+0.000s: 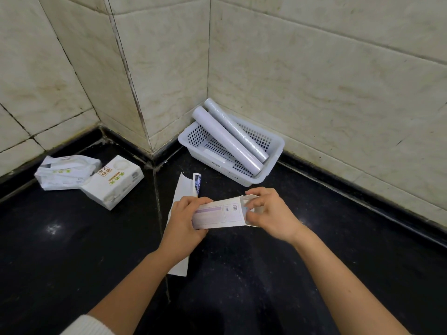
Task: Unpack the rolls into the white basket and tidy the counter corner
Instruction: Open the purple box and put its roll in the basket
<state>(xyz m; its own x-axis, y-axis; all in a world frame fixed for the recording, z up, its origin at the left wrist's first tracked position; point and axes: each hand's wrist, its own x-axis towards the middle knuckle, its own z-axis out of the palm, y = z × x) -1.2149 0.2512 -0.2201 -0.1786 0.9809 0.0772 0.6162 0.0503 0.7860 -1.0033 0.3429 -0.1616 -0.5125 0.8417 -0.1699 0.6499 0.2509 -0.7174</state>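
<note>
Rolls [232, 136], two of them, lie side by side in the white basket [275, 151], which sits on the black counter [72, 250] pushed into the tiled corner. Their long axes run diagonally, from the basket's far-left end toward its near-right end; the far ends rise above the rim and lean near the wall, while the near ends rest low against the near-right wall of the basket. A small pale slip lies on the basket floor beside them.

Nearer the camera, both hands hold a white carton [217, 215] above the counter, its long axis running left to right. The left hand [185, 220] is closed around the carton's left end. The right hand [271, 213] pinches the opened flap at the right end with curled fingers; whether a roll is inside cannot be told from here.

Under the left hand a second, flattened white carton [180, 189] lies on the counter, pointing away from the person. At far left, two tissue packs [92, 176] rest against each other by the wall.
</note>
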